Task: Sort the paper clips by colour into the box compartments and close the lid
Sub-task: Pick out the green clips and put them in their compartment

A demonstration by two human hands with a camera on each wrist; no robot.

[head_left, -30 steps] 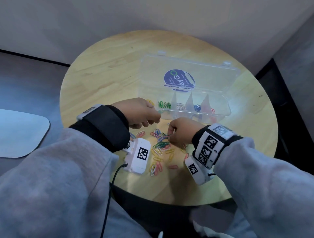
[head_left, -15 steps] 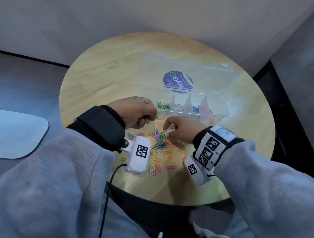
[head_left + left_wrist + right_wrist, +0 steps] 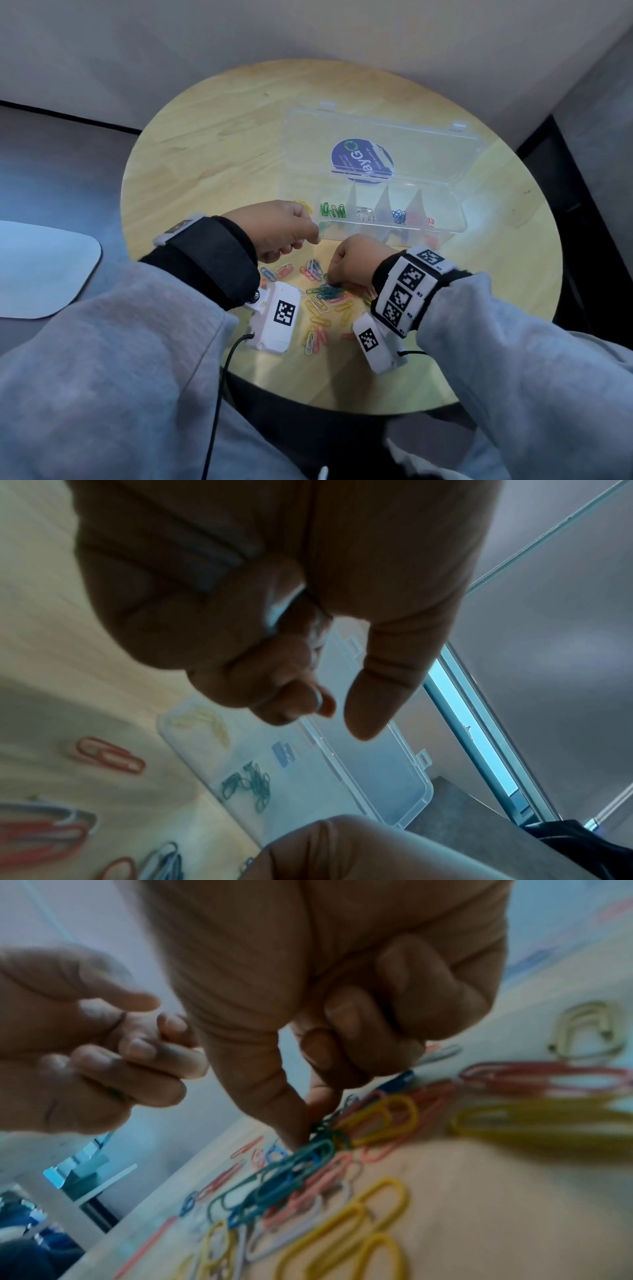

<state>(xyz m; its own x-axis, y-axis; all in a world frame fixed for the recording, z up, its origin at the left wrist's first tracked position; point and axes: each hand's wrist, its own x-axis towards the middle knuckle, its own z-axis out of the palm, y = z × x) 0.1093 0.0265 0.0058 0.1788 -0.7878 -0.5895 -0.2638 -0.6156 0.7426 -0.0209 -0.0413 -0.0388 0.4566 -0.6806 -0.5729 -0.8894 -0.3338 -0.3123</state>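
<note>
A clear plastic box (image 3: pixel 459 219) stands open on the round table, its lid (image 3: pixel 376 144) lying flat behind it. Its compartments hold yellow (image 3: pixel 303 205), green (image 3: pixel 332 210), white (image 3: pixel 364 214), blue (image 3: pixel 399 216) and red clips (image 3: pixel 430 221). A mixed pile of clips (image 3: pixel 322 301) lies in front of the box. My right hand (image 3: pixel 308 1129) is down on the pile, thumb and forefinger pinching a green clip (image 3: pixel 318 1150). My left hand (image 3: pixel 339 715) hovers at the box's front left corner with its fingers curled. I see nothing between its thumb and forefinger.
The wooden table (image 3: pixel 205 154) is small and round, and its near edge lies just behind my wrists. Loose red clips (image 3: pixel 109 756) lie left of the pile. A pale grey surface (image 3: pixel 41 270) sits off the table at the left.
My left hand rose from the pile to the box's green compartment and now hangs at its front left. My right hand lifted a little, then came back down onto the pile.
</note>
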